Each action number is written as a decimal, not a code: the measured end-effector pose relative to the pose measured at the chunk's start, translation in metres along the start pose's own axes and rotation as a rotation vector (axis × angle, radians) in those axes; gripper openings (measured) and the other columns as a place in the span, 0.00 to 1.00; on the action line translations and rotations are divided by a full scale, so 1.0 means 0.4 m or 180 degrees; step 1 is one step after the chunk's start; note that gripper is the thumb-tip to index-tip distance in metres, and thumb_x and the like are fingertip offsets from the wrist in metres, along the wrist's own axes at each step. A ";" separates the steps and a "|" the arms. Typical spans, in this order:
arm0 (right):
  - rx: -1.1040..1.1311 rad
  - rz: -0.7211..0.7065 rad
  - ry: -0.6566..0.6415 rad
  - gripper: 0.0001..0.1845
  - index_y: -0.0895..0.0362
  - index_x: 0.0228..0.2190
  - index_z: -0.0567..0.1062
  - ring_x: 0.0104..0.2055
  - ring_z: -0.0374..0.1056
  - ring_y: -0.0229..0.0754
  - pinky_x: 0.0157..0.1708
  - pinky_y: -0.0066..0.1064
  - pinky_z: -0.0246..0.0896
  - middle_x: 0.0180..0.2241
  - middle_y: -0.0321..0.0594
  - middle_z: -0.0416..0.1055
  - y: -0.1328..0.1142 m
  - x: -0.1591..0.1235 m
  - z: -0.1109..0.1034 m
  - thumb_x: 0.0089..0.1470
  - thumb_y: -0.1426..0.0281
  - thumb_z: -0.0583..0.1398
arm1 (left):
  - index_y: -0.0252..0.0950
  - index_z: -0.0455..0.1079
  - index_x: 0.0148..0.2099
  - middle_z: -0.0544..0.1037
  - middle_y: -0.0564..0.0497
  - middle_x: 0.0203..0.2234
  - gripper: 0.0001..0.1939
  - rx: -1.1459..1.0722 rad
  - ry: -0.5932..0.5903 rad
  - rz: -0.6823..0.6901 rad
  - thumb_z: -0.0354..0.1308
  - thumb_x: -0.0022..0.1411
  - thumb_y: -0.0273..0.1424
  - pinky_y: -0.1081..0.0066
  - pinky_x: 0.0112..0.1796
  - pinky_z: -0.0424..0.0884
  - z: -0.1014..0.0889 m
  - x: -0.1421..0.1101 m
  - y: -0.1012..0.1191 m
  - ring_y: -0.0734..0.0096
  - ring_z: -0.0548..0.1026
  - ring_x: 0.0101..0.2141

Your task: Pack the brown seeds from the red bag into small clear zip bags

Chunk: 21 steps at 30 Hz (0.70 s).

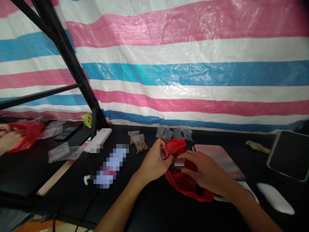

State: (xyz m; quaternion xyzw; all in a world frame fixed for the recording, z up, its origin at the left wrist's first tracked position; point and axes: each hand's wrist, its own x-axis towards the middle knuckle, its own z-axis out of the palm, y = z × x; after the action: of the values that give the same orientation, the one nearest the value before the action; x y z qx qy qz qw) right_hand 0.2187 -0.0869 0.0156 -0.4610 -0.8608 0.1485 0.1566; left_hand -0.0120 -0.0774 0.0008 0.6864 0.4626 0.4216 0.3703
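Along the back of the black tabletop point(149, 209), a woven plastic tarpaulin point(183, 64) hangs in broad pink, white and blue stripes, glossy and creased, with a black metal frame point(70, 61) slanting across it at the left. On the tabletop, a crumpled red plastic bag point(184, 183) lies slumped open in front of the person, its thin film gathered into soft folds. A dark square tray point(288, 156) with a pale rim sits to the right, just beyond a pink marbled pad point(218, 161) and near a smooth white oval object point(275, 198). Over at the far left, another person's hand point(9, 140) rests on a second red plastic bag point(30, 135).

The person's left hand point(153, 162) is above the red plastic bag, its fingertips pinching a small clear plastic bag point(164, 152). The right hand point(205, 170) reaches across from the other side, fingers pressed together and curved over a short metal cylinder point(179, 163) at the mouth of the red plastic bag; whether they grip it, I cannot tell. Dark contents show inside the red plastic bag, too shadowed to identify. Behind it stands a clear zip bag point(140, 144) holding brown bits, beside a row of small clear bags point(173, 133).
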 end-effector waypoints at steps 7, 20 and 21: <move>0.0314 -0.0111 0.1124 0.16 0.48 0.53 0.73 0.51 0.74 0.48 0.53 0.43 0.67 0.51 0.41 0.78 -0.001 -0.003 -0.020 0.65 0.65 0.60 | 0.39 0.60 0.41 0.71 0.55 0.33 0.09 -0.0435 0.0219 0.0115 0.60 0.66 0.32 0.73 0.34 0.64 0.012 0.006 -0.001 0.74 0.69 0.31; -0.0146 0.0196 0.0948 0.15 0.52 0.51 0.75 0.49 0.76 0.52 0.51 0.45 0.66 0.48 0.42 0.80 0.005 0.017 0.038 0.62 0.68 0.60 | 0.39 0.61 0.38 0.70 0.58 0.27 0.10 -0.0598 -0.0032 -0.0063 0.60 0.61 0.25 0.76 0.29 0.61 0.031 0.004 -0.030 0.76 0.68 0.27; -0.0109 0.0232 0.0898 0.15 0.52 0.51 0.75 0.49 0.75 0.52 0.51 0.45 0.66 0.48 0.42 0.80 0.002 0.016 0.039 0.62 0.68 0.60 | 0.39 0.61 0.38 0.69 0.58 0.27 0.09 -0.0685 -0.0074 -0.0038 0.60 0.60 0.24 0.76 0.30 0.62 0.031 0.004 -0.027 0.76 0.68 0.27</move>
State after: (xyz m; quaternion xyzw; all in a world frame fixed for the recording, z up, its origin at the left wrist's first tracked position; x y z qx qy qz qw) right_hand 0.2096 -0.0828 0.0019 -0.5109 -0.8153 0.0731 0.2626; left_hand -0.0039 -0.0742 -0.0132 0.6448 0.4143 0.4587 0.4497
